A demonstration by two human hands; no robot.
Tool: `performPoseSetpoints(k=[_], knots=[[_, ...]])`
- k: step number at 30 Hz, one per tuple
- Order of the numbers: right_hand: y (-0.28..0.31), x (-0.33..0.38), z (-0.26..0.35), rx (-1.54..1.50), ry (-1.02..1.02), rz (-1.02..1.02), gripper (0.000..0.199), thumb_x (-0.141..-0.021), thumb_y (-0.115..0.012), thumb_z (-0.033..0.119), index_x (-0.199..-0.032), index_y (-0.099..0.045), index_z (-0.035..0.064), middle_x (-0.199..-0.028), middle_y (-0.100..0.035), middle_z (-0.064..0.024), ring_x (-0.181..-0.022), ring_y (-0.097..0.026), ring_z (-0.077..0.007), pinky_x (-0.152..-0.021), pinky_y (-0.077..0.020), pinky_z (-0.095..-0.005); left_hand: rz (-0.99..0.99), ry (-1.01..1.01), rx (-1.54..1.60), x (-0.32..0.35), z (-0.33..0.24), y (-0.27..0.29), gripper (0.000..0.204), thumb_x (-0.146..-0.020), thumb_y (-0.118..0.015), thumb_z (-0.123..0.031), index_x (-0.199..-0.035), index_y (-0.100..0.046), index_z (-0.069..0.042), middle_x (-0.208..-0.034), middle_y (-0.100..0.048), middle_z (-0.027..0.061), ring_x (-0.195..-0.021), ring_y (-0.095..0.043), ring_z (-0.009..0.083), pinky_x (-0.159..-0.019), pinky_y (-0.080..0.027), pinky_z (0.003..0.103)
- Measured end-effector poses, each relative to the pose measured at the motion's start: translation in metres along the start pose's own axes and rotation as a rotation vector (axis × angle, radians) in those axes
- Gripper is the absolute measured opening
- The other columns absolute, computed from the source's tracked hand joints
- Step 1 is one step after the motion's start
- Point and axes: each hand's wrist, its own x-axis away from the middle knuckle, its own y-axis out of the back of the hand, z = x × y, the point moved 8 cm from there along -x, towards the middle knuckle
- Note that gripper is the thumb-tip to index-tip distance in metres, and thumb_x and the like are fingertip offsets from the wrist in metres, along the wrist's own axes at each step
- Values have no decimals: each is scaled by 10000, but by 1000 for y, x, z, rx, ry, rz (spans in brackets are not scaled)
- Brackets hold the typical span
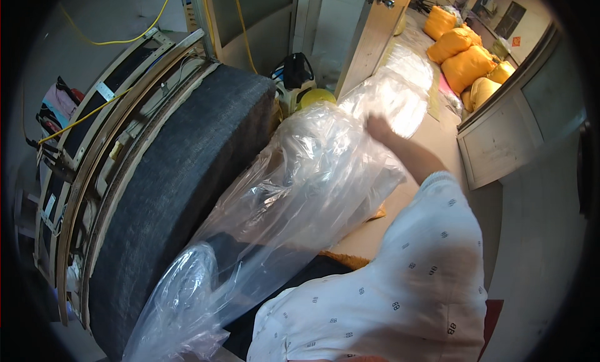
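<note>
A large clear plastic sheet or bag (275,218) stretches from the lower left up to the middle, bunched at its far end. It lies over my lap and along the dark, fabric-like covered side (169,168) of a long bench-like machine. My right hand (378,127) reaches forward at the far right edge of the plastic. Motion smears its fingers, so whether it grips the plastic cannot be made out. My left hand does not show.
Left, the machine has a metal-and-wood frame (78,193) with yellow cords (87,115). Beyond the plastic are a yellow round container (317,98) and a black bag (294,69). An open wooden door (369,40) leads to more plastic (403,90) and full orange sacks (469,68).
</note>
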Motion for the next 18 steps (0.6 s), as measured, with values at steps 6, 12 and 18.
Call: performPoseSetpoints(k=[6, 12, 18], knots=[[321, -145, -1, -1095, -112, -697, 254, -802, -486, 274, -809, -589, 42, -732, -626, -152, -695, -611, -314, -613, -472, -419, 190, -43, 8, -38, 33, -127, 313, -856, -548, -270, -911, -637, 24, -878, -615, 204, -837, -573, 306, -752, -449, 375], [434, -109, 205, -883, 508, -1107, 352, -851, -501, 295, -1067, -552, 22, -1006, -598, -151, -932, -568, -300, -811, -437, -369, 509, 279, 240, 20, 169, -155, 405, -870, -533, -369, -947, -622, 19, -852, -624, 107, -773, -552, 189, -751, -444, 317], [290, -143, 266, -595, 624, -572, 394, -874, -463, 350, -1112, -548, 47, -1127, -551, -150, -1069, -501, -308, -883, -410, -396, 497, 226, 281, 11, 182, -162, 384, -852, -565, -350, -767, -609, 21, -644, -562, 30, -616, -456, 105, -597, -407, 284]])
